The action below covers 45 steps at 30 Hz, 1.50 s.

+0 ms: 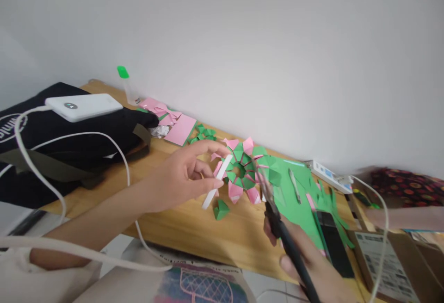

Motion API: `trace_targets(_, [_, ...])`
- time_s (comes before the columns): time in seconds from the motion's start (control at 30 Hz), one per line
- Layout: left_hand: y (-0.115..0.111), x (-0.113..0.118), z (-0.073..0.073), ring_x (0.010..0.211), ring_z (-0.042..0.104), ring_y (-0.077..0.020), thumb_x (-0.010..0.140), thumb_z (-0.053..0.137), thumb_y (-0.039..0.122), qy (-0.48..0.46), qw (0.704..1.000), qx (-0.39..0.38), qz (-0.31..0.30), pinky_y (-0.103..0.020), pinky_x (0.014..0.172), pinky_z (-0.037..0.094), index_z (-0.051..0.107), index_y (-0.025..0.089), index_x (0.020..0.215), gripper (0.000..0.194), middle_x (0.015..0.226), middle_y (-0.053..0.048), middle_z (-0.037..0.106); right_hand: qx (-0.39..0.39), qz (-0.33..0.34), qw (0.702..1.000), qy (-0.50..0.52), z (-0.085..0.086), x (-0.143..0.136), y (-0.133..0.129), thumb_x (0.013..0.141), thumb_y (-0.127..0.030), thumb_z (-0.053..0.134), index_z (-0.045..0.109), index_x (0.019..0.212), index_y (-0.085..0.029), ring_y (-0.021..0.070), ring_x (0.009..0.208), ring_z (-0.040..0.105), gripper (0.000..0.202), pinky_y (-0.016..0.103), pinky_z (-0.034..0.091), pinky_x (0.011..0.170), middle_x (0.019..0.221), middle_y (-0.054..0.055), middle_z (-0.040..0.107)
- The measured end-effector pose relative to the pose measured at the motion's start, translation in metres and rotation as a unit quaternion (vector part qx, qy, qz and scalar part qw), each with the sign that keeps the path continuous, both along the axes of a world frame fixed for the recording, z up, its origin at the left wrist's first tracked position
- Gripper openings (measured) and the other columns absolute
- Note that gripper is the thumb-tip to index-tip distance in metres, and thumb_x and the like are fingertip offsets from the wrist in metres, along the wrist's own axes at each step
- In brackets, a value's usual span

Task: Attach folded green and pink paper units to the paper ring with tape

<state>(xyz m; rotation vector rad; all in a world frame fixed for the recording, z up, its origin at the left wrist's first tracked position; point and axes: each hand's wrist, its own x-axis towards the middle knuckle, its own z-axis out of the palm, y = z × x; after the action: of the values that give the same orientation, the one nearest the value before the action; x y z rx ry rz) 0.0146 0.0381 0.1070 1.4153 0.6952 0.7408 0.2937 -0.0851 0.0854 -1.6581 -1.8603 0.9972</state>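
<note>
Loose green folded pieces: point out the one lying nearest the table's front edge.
The single folded piece just in front of the pink-and-green ring; the others lie bunched together beyond the left hand, beside the pink sheet.

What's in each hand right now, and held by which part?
Left hand: a white strip, pinched between its middle and upper end. Right hand: a black-handled tool, gripped by the handle; its exact type is blurred.

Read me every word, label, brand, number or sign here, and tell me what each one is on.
"Writing", apparently, on the printed cloth; words beside it blurred.
Black bag: white lettering, cut off, unclear.
White power bank: display too small to read.
Label on cardboard box: too blurred to read.
</note>
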Motion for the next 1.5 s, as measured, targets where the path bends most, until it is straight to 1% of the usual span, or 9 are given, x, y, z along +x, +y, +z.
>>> trace_targets(0.13, [0.002,0.001,0.004,0.051,0.062,-0.0121,0.082,0.065,0.021,0.012,0.999,0.018,-0.025,-0.019,0.048,0.043,0.048,0.019,0.123,0.045,0.059,0.005,0.065,-0.031,0.021,0.99,-0.135,0.018,0.004,0.006,0.079,-0.06,0.058,0.068,0.097,-0.02,0.0259,0.081,0.067,0.045,0.035,0.056,0.071,0.092,0.01,0.072])
trace_targets(0.33, [-0.001,0.002,0.011,0.052,0.061,-0.0117,0.078,0.062,0.015,0.058,0.996,0.043,-0.048,-0.02,0.048,0.046,0.055,0.021,0.117,0.04,0.064,0.004,0.065,-0.006,0.067,0.986,-0.155,0.033,0.003,0.017,0.081,-0.045,0.06,0.067,0.078,-0.024,0.0192,0.062,0.063,0.022,0.028,0.051,0.058,0.07,0.002,0.069])
trace_targets(0.53, [-0.002,0.003,0.014,0.056,0.061,-0.0106,0.077,0.061,0.012,0.06,0.995,0.05,-0.056,-0.021,0.051,0.049,0.058,0.022,0.115,0.04,0.087,-0.002,0.07,-0.012,0.069,0.99,-0.124,0.042,-0.002,0.022,0.08,-0.048,0.059,0.063,0.064,-0.024,0.0159,0.049,0.052,0.029,0.026,0.045,0.049,0.055,0.0,0.061])
trace_targets(0.97, [0.0,0.002,0.006,0.057,0.06,-0.0092,0.081,0.062,0.014,-0.008,0.997,-0.006,-0.078,-0.021,0.051,0.045,0.058,0.02,0.103,0.024,0.091,-0.004,0.069,-0.009,0.087,0.982,-0.167,0.038,0.0,0.02,0.085,-0.048,0.058,0.057,0.063,-0.02,0.0116,0.051,0.045,0.035,0.021,0.038,0.048,0.054,-0.002,0.053])
trace_targets(1.13, [-0.001,0.002,0.004,0.055,0.059,-0.0097,0.079,0.065,0.016,-0.026,0.993,-0.065,-0.094,-0.02,0.05,0.042,0.057,0.02,0.104,0.027,0.066,0.004,0.062,-0.035,0.092,0.976,-0.197,0.038,-0.002,0.019,0.089,-0.045,0.052,0.051,0.065,-0.02,0.0104,0.05,0.038,0.035,0.021,0.033,0.047,0.054,-0.004,0.046])
trace_targets(1.23, [-0.002,-0.002,0.001,0.053,0.057,-0.0081,0.078,0.067,0.015,-0.029,0.992,-0.082,-0.09,-0.018,0.049,0.041,0.056,0.021,0.104,0.029,0.067,0.005,0.061,-0.042,0.071,0.972,-0.221,0.034,-0.001,0.017,0.089,-0.046,0.051,0.052,0.064,-0.021,0.0108,0.048,0.038,0.035,0.022,0.031,0.046,0.052,-0.003,0.048])
trace_targets(1.33, [0.0,-0.012,-0.011,0.05,0.053,-0.0047,0.076,0.07,0.02,-0.008,0.998,-0.064,-0.027,-0.018,0.046,0.039,0.058,0.021,0.096,0.024,0.093,-0.001,0.066,-0.051,0.024,0.966,-0.251,0.021,0.008,0.013,0.088,-0.05,0.049,0.055,0.063,-0.022,0.0128,0.045,0.042,0.038,0.025,0.031,0.045,0.05,-0.001,0.054])
trace_targets(1.43, [0.006,-0.028,-0.034,0.053,0.053,-0.006,0.075,0.07,0.029,0.092,0.994,-0.014,0.057,-0.02,0.046,0.038,0.058,0.023,0.108,0.036,0.115,-0.007,0.063,-0.094,-0.087,0.943,-0.308,0.002,0.023,0.009,0.082,-0.051,0.05,0.057,0.062,-0.024,0.0169,0.042,0.049,0.034,0.027,0.034,0.046,0.048,0.001,0.057])
trace_targets(1.5, [0.012,-0.04,-0.053,0.059,0.058,-0.0093,0.077,0.064,0.03,0.206,0.97,0.057,0.117,-0.023,0.051,0.043,0.055,0.023,0.119,0.043,0.125,-0.01,0.057,-0.139,-0.186,0.902,-0.365,-0.011,0.035,0.007,0.08,-0.051,0.05,0.058,0.06,-0.024,0.0207,0.044,0.055,0.034,0.029,0.038,0.048,0.048,0.004,0.059])
